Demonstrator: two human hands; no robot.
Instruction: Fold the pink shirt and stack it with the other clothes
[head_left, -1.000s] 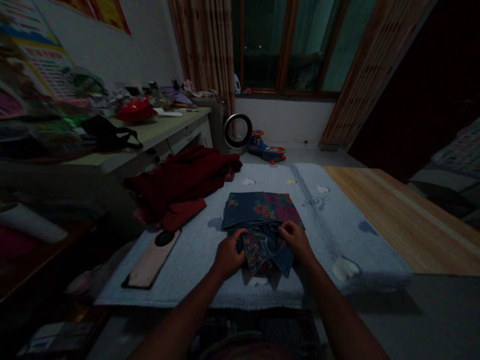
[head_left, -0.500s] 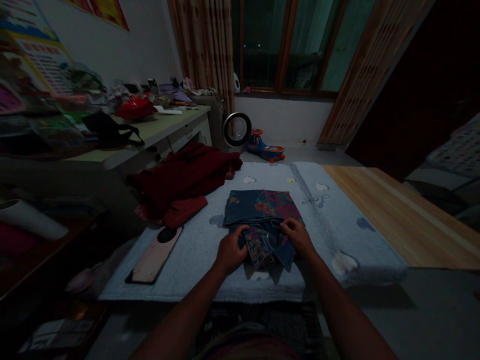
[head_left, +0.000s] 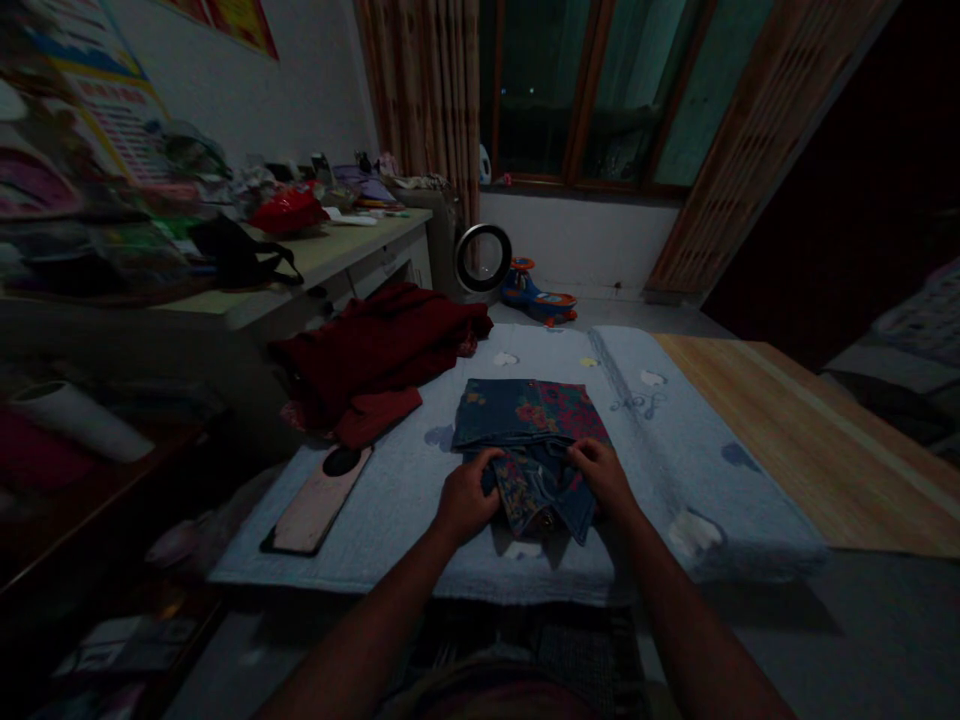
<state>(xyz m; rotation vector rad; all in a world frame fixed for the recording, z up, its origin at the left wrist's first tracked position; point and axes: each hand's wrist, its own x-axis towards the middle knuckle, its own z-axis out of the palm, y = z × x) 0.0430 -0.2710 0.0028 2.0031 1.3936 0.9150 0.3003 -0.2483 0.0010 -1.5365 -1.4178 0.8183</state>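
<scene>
From where I stand, the folded blue denim garment with red floral print [head_left: 529, 412] lies on the pale blue plush cover with heart patches [head_left: 409, 525], near the cover's front edge. The left hand [head_left: 466, 496] pinches the garment's near left side; the right hand [head_left: 602, 478] grips a bit of cloth on its near right. The cloth between them looks rumpled, so uneven pulling could skew the fold or trap creases. Letting go too soon might let the loose pointed flaps spring open, and tugging hard could drag the cover along.
</scene>
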